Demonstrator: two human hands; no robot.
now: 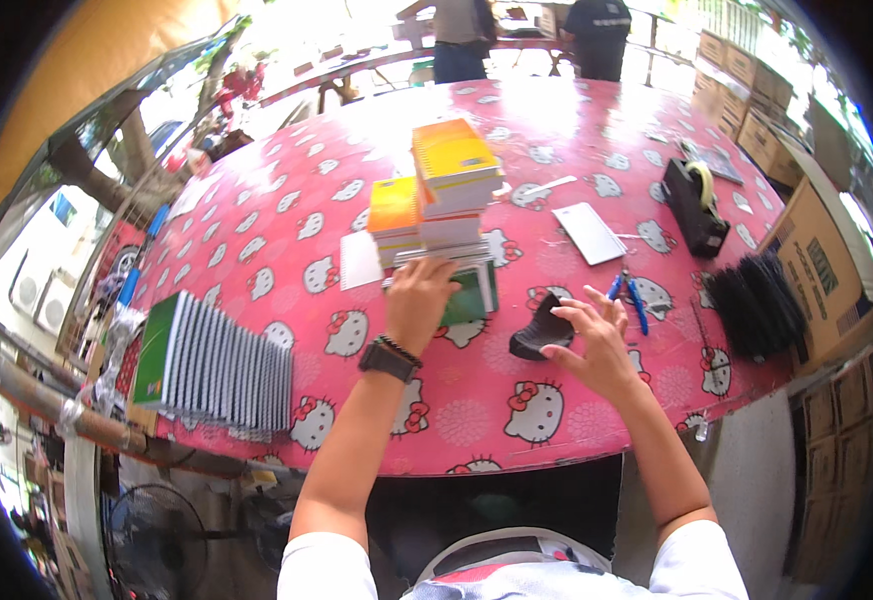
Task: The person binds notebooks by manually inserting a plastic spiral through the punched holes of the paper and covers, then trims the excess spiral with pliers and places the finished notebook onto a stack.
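My left hand [425,298], with a dark band at its wrist, is closed over the near edge of a small pile of green notebooks [473,296]. Its fingertips are partly hidden. Just beyond rise two stacks of spiral notebooks with yellow-orange covers, a tall one [452,160] and a lower one [394,207]. My right hand [597,345] has its fingers spread, thumb and fingertips at the right edge of a curved black strip-like piece [535,335]. Whether they touch it, I cannot tell. Blue-handled pliers [638,303] lie right of that hand.
A long row of green spiral notebooks [217,365] stands at the left of the pink table [477,430]. On the right are a white notepad [589,232], a tape dispenser [695,210], a bundle of black strips [757,305] and cardboard boxes [825,250]. Two people stand beyond the table.
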